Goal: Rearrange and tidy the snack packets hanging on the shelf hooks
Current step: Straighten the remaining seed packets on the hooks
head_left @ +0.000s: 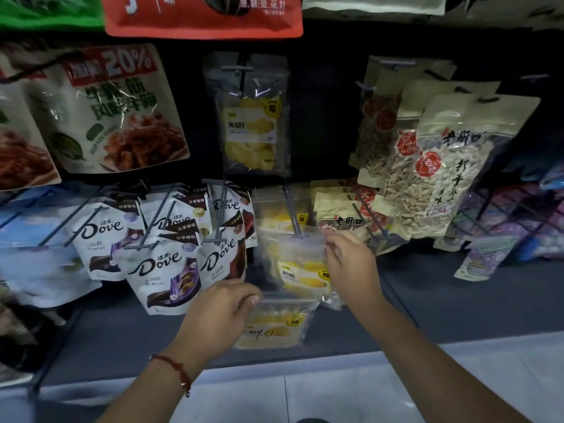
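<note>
My right hand [351, 264] pinches the top right corner of a clear packet of yellow dried fruit [303, 270] at the tip of a grey hook [293, 215]. Lower down, my left hand [225, 309] grips another clear yellow fruit packet [274, 325] by its top edge, off any hook and tilted. More yellow packets [274, 215] hang further back on the same hook. A single packet of the same fruit [250, 129] hangs on the hook above.
White Dove chocolate pouches [158, 264] crowd the hooks to the left. Beige sunflower seed bags [442, 166] hang to the right, with purple packets [482, 257] beyond. Large meat snack bags [113, 111] hang upper left. A dark shelf base [427, 306] and pale floor tiles [335, 392] lie below.
</note>
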A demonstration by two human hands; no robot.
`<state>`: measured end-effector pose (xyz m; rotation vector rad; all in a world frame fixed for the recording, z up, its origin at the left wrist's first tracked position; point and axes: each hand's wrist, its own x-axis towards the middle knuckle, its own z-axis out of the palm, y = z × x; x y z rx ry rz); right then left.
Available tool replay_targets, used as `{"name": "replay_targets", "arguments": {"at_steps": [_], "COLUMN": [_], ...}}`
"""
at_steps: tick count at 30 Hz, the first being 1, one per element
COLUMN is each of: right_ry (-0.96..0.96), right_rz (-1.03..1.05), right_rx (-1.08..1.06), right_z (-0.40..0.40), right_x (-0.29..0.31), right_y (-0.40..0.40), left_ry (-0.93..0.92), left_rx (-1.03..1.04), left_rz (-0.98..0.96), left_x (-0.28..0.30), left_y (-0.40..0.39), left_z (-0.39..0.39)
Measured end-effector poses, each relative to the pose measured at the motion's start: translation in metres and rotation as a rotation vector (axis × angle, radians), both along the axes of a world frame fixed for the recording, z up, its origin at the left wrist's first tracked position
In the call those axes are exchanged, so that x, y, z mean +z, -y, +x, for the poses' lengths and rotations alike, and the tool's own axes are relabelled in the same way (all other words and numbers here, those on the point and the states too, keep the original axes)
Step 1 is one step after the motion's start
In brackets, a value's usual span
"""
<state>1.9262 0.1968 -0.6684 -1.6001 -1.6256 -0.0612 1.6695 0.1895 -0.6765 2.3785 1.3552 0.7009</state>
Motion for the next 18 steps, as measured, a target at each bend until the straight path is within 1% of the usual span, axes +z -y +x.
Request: {"name": "replay_targets", "arguments": {"at_steps": [1,3,6,10,12,14,18], "right_ry": [-0.085,-0.159,-0.178,-0.178,-0.138,-0.075,0.201], "right_rz": [-0.055,-0.151,-0.223,-0.233,-0.246,-0.273,-0.461], "right_rx": [0.015,0.039,0.072,0.033,0.036,0.091,0.252], "right_z": [0.0,0.002,0.009,0.018,0.021,0.022,0.017], "right_x": [0.001,0.003,0.006,0.023,0.037,0.053,0.081], "right_y": [0.005,0.019,0.044,0.065,0.069,0.073,0.079], "left_ry": [0.007,0.032,0.069,0.061,0.044,0.039,0.055], "left_rx": [0.001,0.012,0.042,0.038,0.022,0.01,-0.006], "left_rz": [0.002,0.015,0.015,0.016,0.029,0.041,0.05], "left_x": [0.0,0.002,0.007,0.011,0.013,0.015,0.017], "left_y": [0.001,0.001,0.0,0.001,0.004,0.008,0.008], "left_z": [0.0,-0.002,-0.003,-0.002,-0.001,-0.001,-0.003]}}
